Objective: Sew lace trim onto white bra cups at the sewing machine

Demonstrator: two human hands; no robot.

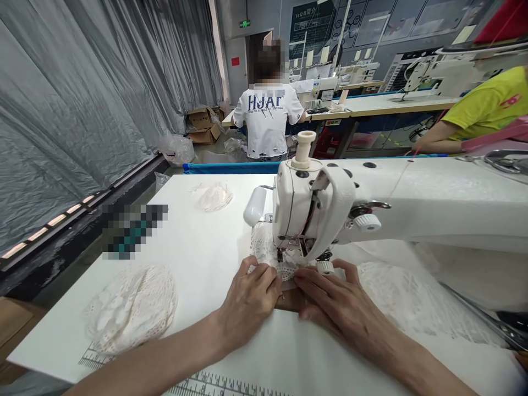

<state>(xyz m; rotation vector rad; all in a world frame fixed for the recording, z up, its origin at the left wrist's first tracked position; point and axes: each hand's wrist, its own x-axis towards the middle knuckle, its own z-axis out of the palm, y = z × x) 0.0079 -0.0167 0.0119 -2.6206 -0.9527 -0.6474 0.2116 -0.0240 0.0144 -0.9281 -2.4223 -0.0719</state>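
White lace fabric [285, 270] lies under the needle and presser foot of a white sewing machine [330, 209]. To the left of the needle, my left hand [256, 289] is closed, its curled fingers pinching the near edge of the lace. My right hand [334, 297] is on the other side, fingers together and fingertips pressed on the lace just in front of the foot, thumb tucked lower. Part of the lace is hidden behind the machine head and my fingers. A brown plate [291, 301] shows between my hands.
A lace bundle [134, 308] rests on the white table [206, 236] at left, with a smaller pile [215, 196] farther back. More lace [404, 297] and scissors [478, 311] lie at right. Ruler markings [223, 384] run along the front. Other people sit at machines beyond.
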